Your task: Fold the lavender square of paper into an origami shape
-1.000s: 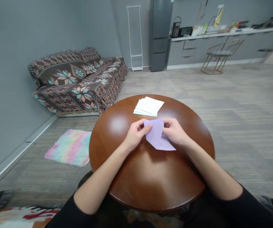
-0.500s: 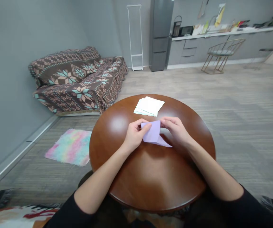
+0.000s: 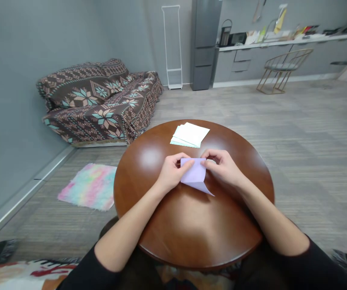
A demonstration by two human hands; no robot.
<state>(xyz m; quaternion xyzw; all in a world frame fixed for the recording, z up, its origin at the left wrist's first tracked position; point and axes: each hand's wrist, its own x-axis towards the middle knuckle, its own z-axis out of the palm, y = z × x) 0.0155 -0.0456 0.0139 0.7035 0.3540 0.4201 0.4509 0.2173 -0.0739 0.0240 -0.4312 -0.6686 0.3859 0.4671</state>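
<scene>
Between my two hands is a sheet of purple paper (image 3: 195, 172), held above the round brown table. A crease crosses it, and its lower flap bends away to a point at the lower right. My left hand (image 3: 175, 171) pinches the upper left corner, thumb on the front face. At the upper right corner, my right hand (image 3: 220, 163) grips the edge between thumb and curled fingers. Beyond the hands lies a small fanned stack of pale paper sheets (image 3: 190, 135) on the table.
The round wooden table (image 3: 191, 237) has a glossy top. Left of it, a fluffy pastel rug (image 3: 88, 186) lies on the floor, with a patterned covered sofa (image 3: 100, 102) behind. A gold-framed chair (image 3: 282, 68) stands by the kitchen counter (image 3: 252, 66).
My right thumb and fingers have closed on the paper's upper right corner. The sheet now faces me flatter, and its lower flap has swung down and left.
</scene>
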